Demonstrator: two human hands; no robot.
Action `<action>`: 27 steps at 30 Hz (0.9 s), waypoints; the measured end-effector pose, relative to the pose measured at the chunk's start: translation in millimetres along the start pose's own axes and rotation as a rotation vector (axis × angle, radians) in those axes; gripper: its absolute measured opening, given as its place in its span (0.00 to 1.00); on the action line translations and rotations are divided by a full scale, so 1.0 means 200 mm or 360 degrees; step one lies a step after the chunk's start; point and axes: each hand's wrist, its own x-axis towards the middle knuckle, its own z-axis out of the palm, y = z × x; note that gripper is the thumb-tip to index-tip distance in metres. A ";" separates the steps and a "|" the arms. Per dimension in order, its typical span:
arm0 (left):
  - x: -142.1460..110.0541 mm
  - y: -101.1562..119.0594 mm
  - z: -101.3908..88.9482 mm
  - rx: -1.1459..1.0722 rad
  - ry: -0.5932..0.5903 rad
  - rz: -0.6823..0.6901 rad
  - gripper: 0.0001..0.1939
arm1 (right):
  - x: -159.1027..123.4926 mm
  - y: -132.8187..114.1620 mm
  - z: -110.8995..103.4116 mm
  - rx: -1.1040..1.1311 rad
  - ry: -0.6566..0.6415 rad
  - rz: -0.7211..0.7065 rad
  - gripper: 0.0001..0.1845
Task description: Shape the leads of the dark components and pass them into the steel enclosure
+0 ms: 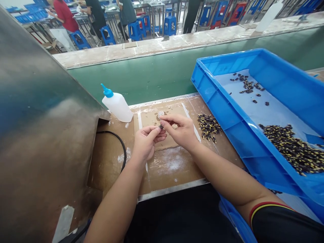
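1. Pinches a small dark part (161, 127) between thumb and fingers of the left hand (146, 141), coming in from 7 to 8 o'clock.
2. Meets that part from 3 to 4 o'clock with the right hand (182, 131), thumb and forefinger bent close together; cannot tell whether gripping it.
3. Sits right at both sets of fingertips, above a cardboard sheet (146, 116), apparently with the left as main hold; too small for reading a long axis.
4. From the part, shows a small clear dish (161, 114) just beyond at 12, a white bottle (117, 107) near 10, loose dark-and-yellow pieces (209, 127) at 3, and a blue crate (225, 104) past them, toward 2 to 3.
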 end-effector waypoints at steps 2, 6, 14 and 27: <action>0.00 0.00 0.00 -0.0003 0.0005 -0.0010 0.17 | 0.00 0.00 0.00 -0.0004 -0.0005 0.0001 0.07; 0.00 0.00 -0.01 -0.0018 0.0000 -0.0028 0.17 | 0.01 0.00 -0.01 0.0019 0.0011 0.0025 0.07; 0.01 0.00 -0.01 -0.0035 -0.0010 -0.0070 0.18 | 0.00 0.02 0.00 0.0177 -0.0009 0.0190 0.08; 0.01 0.00 0.00 -0.0311 -0.0043 -0.0127 0.18 | 0.01 0.00 0.00 0.0427 0.0000 0.0432 0.12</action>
